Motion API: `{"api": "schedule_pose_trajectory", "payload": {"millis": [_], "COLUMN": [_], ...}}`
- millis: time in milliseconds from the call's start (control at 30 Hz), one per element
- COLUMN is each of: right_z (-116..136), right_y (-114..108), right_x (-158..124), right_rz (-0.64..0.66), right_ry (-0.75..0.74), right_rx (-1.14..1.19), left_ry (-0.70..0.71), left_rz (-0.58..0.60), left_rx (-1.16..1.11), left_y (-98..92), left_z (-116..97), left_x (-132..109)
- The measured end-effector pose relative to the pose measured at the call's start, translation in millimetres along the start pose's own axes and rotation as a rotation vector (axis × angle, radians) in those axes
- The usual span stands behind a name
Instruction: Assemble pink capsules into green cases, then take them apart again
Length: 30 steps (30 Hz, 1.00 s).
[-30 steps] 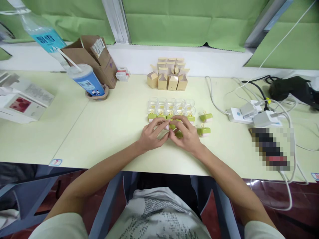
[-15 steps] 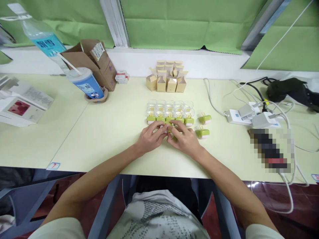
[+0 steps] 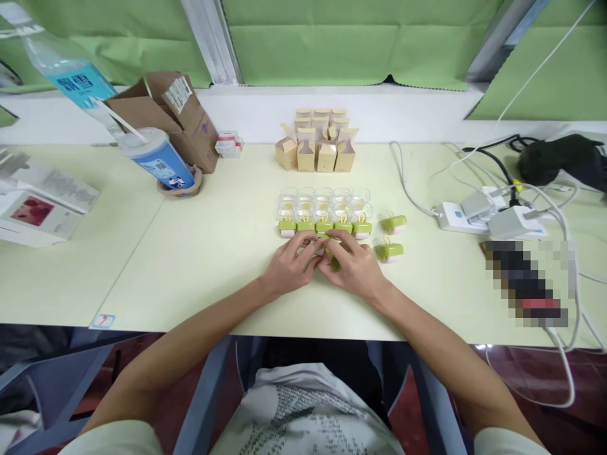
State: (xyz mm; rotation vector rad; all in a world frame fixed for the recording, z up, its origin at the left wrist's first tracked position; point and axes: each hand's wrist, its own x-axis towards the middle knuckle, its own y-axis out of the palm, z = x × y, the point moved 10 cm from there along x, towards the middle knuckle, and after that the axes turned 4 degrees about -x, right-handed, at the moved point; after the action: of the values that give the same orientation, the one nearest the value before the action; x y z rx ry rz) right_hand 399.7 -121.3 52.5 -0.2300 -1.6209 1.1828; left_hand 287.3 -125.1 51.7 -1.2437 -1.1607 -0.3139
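Observation:
My left hand [image 3: 291, 265] and my right hand [image 3: 355, 265] meet at the middle of the table, fingers closed in pinches around a small green-and-pink case [image 3: 321, 249]. Most of this case is hidden by my fingers. Just beyond stands a row of similar small green cases [image 3: 288, 227] with yellow loops on top. Behind that row are clear plastic cups [image 3: 324, 201] in two rows. To the right of my right hand lie two more cases, a nearer green case [image 3: 391, 252] and a farther green case [image 3: 394, 222]. Another green piece shows partly under my right fingers.
Small open cardboard boxes [image 3: 326, 157] stand against the wall. On the left are a brown carton [image 3: 202, 136], a blue cup [image 3: 165, 163], a tilted bottle [image 3: 80, 82] and a white box [image 3: 42, 218]. A power strip [image 3: 453, 218] with cables and a blurred-out object [image 3: 524, 281] occupy the right.
The view has shifted slightly. My hands stay together at the same spot with small finger movements around the case; the other things stand as before.

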Motion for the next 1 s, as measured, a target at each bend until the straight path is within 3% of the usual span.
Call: {"api": "schedule_pose_trajectory", "payload": {"millis": [267, 500, 633, 833, 1000], "right_z": [-4, -17, -26, -40, -52], "right_y": [-3, -8, -4, 6, -8], "right_x": [3, 7, 10, 11, 11], "right_rz": [-0.019, -0.055, -0.041, 0.033, -0.098], "right_ry": [0.014, 0.080, 0.119, 0.184, 0.232], "right_rx": [0.054, 0.257, 0.415, 0.549, 0.496], "left_ry": [0.230, 0.199, 0.063, -0.297, -0.387], "left_rz": [-0.004, 0.027, -0.005, -0.033, -0.060], "left_rx": [0.181, 0.179, 0.063, -0.343, -0.371], "left_y": [2.2, 8.3, 1.6, -0.6, -15.7], "left_z": [-21, -15, 1, 38, 40], "left_x": [7, 2, 0, -1, 1]}}
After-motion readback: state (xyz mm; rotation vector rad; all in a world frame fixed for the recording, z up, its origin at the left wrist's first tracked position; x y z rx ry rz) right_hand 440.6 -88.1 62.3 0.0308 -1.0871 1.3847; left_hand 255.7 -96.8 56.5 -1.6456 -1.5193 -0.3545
